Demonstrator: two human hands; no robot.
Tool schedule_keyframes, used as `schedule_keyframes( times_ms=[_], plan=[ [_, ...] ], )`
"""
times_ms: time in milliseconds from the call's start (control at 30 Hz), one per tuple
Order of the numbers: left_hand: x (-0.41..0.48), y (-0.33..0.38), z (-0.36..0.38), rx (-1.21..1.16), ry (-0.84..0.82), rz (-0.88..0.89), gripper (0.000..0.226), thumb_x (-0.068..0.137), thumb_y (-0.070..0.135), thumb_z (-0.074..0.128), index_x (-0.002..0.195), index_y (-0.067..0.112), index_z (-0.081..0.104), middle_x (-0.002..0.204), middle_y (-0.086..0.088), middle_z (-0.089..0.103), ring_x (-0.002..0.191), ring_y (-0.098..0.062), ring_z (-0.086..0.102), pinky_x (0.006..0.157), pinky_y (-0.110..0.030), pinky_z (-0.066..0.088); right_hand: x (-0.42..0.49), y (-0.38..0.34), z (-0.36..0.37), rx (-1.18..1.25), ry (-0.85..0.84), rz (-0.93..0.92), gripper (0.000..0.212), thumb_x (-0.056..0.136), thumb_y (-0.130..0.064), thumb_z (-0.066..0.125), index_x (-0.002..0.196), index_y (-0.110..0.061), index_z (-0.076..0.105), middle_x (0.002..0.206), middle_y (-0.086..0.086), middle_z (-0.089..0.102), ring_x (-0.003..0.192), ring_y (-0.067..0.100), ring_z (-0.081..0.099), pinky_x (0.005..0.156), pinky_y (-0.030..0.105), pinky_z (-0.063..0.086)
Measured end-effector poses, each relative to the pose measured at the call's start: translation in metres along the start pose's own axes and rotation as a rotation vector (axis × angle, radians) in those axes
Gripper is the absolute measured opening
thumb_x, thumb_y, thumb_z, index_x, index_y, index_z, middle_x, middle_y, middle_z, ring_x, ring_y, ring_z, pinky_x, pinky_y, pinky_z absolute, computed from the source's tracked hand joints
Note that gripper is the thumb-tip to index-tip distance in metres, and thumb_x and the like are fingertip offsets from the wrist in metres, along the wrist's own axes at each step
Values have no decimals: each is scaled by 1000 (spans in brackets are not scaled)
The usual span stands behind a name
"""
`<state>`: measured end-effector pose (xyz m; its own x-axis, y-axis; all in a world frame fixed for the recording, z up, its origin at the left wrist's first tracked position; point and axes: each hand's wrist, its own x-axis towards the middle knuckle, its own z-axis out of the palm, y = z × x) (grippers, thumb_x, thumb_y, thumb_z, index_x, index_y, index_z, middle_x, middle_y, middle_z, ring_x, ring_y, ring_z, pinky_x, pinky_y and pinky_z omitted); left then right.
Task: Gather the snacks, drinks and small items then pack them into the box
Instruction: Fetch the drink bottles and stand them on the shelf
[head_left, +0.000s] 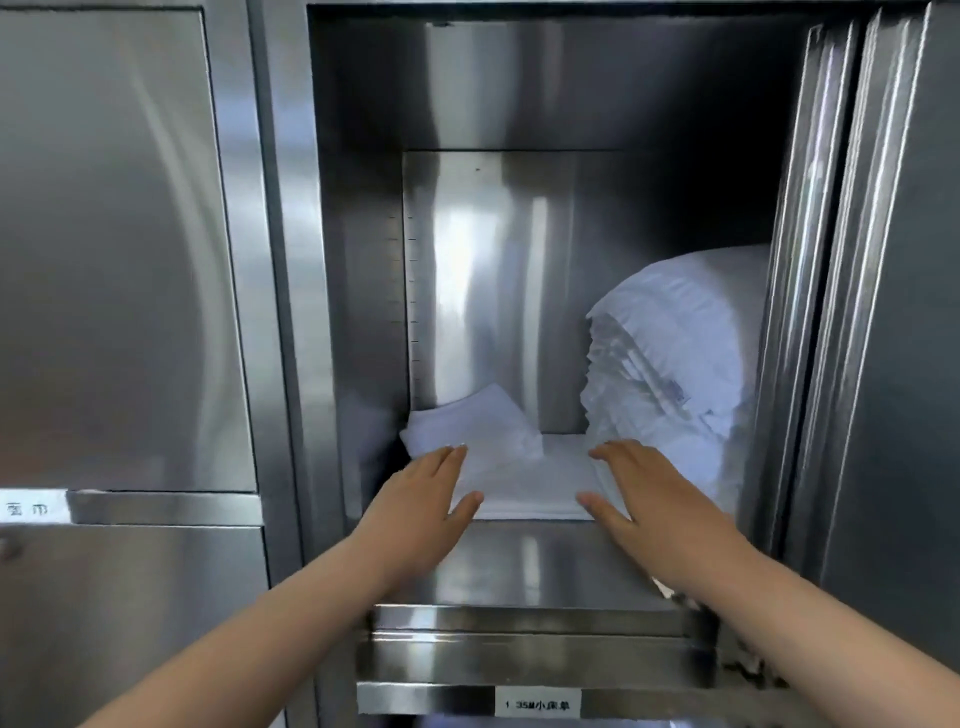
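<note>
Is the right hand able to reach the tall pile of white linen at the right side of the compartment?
Probably yes. The right hand lies open on the flat folded cloth, right beside the tall pile of white linen, and the cabinet compartment stands open with nothing between them.

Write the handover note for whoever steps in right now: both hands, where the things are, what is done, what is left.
Left hand: open, palm flat on the left edge of the folded white cloth.
Right hand: open, flat on the cloth's right edge.
The cloth lies on the shelf of an open steel cabinet; a tall stack of white linen stands to its right.
Done: nothing packed that shows here.
Left: no snacks, drinks or box are in view; find them, gather them, pack the box.
</note>
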<state>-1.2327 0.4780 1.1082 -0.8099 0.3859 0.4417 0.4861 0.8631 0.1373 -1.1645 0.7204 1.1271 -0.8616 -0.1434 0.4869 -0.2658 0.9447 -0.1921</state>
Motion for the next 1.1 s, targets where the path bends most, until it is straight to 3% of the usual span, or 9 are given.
schedule_keyframes(
  times_ms=[200,433,800,1100],
  plan=[
    [97,-29,55,43,11,-176,65,98,50,28,151,17,9,157,-1,15,143,-17,14,113,-30,15,114,49,64,46,-40,-67,54,96,-51,39,140,-22,33,143,-4,35,129,12,32,95,20,28],
    [180,-78,129,36,-15,-357,64,99,47,29,151,13,11,157,-4,16,144,-18,13,114,-30,14,220,69,165,226,-95,-32,52,95,-50,41,138,-21,37,144,-3,37,131,16,35,103,26,32],
    [303,-168,212,-25,11,-508,57,101,36,27,150,11,13,157,-6,14,144,-21,8,117,-36,10,368,88,261,209,-172,-53,47,101,-36,36,144,-19,35,153,2,30,141,18,25,115,33,23],
    [367,-215,253,-28,42,-566,48,101,26,25,146,11,29,151,-7,31,140,-21,22,116,-32,12,464,108,328,86,-159,-228,39,99,-24,40,137,-17,45,143,4,45,132,19,38,109,29,28]
  ],
)
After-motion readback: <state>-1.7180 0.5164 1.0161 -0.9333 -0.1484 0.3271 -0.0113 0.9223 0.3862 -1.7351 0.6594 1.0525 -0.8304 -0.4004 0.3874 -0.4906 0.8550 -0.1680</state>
